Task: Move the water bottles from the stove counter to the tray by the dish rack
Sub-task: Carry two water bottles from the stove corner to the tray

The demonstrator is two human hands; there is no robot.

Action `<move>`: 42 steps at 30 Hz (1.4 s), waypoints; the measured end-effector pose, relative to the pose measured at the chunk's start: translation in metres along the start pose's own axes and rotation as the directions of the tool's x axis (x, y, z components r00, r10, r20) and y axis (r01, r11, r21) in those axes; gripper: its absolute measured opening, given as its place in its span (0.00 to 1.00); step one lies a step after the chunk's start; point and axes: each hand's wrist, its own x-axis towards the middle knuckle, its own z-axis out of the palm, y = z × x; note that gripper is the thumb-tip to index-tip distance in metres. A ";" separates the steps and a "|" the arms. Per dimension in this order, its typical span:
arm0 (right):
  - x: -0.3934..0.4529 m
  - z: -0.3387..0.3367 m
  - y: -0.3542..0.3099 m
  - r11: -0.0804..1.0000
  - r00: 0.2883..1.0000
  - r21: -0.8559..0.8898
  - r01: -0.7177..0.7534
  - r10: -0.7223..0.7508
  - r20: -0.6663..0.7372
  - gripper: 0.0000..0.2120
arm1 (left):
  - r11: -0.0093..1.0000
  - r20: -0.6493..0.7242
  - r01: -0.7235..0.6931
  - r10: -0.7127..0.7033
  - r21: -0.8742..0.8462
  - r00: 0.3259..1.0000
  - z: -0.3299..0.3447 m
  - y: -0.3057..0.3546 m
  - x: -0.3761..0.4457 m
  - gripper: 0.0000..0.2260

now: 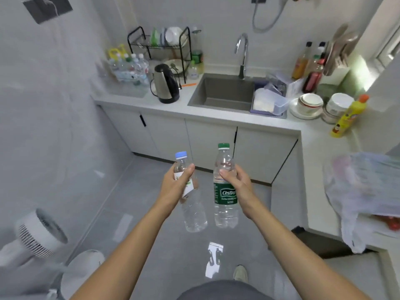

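blue-capped bottle [190, 204], green-capped bottle [225, 189], black kettle [165, 84]

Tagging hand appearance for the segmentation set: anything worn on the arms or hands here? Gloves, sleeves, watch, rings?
Nothing visible. The left hand and right hand are bare, no gloves, and no rings show. Both forearms are uncovered as far as the bottom of the picture; no sleeve cuff, watch, band or markings in view.

Pale tiled walls [65, 105] and a glossy grey tiled floor [134, 191] frame an L-shaped white counter [216, 119] with a sunken sink [223, 92], white cabinets [207, 146] beneath.
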 end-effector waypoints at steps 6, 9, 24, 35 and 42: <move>0.107 0.060 -0.026 0.997 0.974 -0.071 -0.042 0.057 0.219 0.15 | 0.997 -0.217 0.022 -0.037 -0.074 0.975 -0.048 0.024 0.059 0.13; 0.154 0.104 -0.029 0.993 0.950 -0.113 -0.028 0.062 0.305 0.14 | 0.996 -0.295 0.044 -0.066 -0.079 0.953 -0.083 0.027 0.085 0.11; 0.401 0.350 -0.042 0.967 0.933 -0.254 0.000 0.091 0.348 0.16 | 0.988 -0.398 0.026 -0.086 -0.155 0.914 -0.311 0.056 0.323 0.25; 0.581 0.442 -0.050 0.957 0.948 -0.289 0.040 0.054 0.312 0.17 | 1.000 -0.331 -0.013 0.008 -0.013 0.944 -0.390 0.112 0.522 0.28; 0.727 0.483 -0.081 0.963 0.931 -0.261 0.065 0.036 0.363 0.21 | 1.000 -0.322 0.006 0.004 0.027 0.947 -0.421 0.144 0.664 0.18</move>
